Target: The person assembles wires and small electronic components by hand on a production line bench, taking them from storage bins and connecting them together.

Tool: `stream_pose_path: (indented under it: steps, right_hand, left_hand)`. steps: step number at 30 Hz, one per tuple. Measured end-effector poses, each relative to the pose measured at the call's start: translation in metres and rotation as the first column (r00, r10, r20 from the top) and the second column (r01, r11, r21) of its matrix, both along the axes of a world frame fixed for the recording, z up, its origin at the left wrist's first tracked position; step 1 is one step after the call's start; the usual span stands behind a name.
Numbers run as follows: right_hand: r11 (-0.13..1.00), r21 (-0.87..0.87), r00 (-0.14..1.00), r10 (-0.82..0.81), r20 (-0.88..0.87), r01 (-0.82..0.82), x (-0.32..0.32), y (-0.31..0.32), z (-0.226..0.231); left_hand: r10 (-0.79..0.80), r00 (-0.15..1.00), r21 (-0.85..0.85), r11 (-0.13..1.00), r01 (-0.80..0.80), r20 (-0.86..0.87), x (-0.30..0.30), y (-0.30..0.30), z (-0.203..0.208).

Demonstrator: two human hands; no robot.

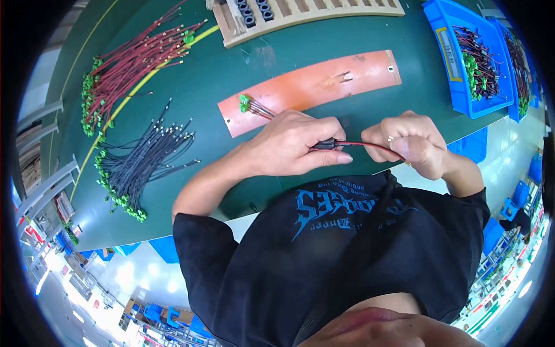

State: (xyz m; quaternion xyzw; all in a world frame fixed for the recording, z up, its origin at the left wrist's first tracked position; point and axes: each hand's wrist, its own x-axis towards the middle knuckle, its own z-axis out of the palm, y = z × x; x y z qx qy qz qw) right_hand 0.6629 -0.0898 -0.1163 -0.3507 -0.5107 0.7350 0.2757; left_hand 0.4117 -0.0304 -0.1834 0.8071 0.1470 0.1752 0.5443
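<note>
My left hand [292, 141] is closed around a wire harness, with its thumb and forefinger against a black cylindrical piece [327, 144]. Green connectors [245, 104] on thin wires stick out beyond the far side of this hand, over an orange board [306, 87]. From the black piece a red and black wire pair [364, 144] runs across to my right hand [413, 144]. That hand is curled and pinches the pair near its end; small metal tips show at its fingers. Both hands are just above the table's near edge, in front of my torso.
On the green table's left lie a pile of red wires [139, 69] and a pile of black wires [147, 156], both with green connectors. A wooden rack [318, 14] holding black rings [248, 17] stands at the back. Blue bins [462, 104] of wired parts stand at right.
</note>
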Motion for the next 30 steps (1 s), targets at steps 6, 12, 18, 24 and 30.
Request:
stream_pose_path:
  steps: [6, 12, 18, 24, 30]
  right_hand:
    - [0.996, -0.089, 0.999, 0.005, 0.047, 0.000, -0.003, 0.008, -0.020]
    - [0.999, 0.033, 0.996, 0.000, -0.086, 0.003, -0.010, 0.026, -0.025]
    - [0.675, 0.071, 0.666, -0.697, -0.266, 0.734, -0.044, 0.042, -0.016]
    - [0.811, 0.417, 0.912, -0.375, -0.168, 0.410, -0.091, 0.026, -0.016]
    - [0.694, 0.106, 0.596, -0.517, -0.614, 0.712, -0.061, 0.055, 0.003]
  left_hand:
    - [-0.038, 0.999, -0.004, 0.999, 0.038, -0.032, -0.009, 0.007, -0.028]
    - [-0.062, 0.998, 0.174, 0.983, 0.065, -0.023, -0.017, 0.031, -0.019]
    - [0.106, 0.977, -0.114, 0.990, -0.086, 0.182, -0.040, 0.047, 0.032]
    - [0.202, 0.976, -0.247, 0.952, -0.178, 0.077, -0.052, 0.033, 0.077]
    - [0.358, 0.869, -0.171, 0.885, -0.432, -0.340, -0.012, 0.042, 0.113]
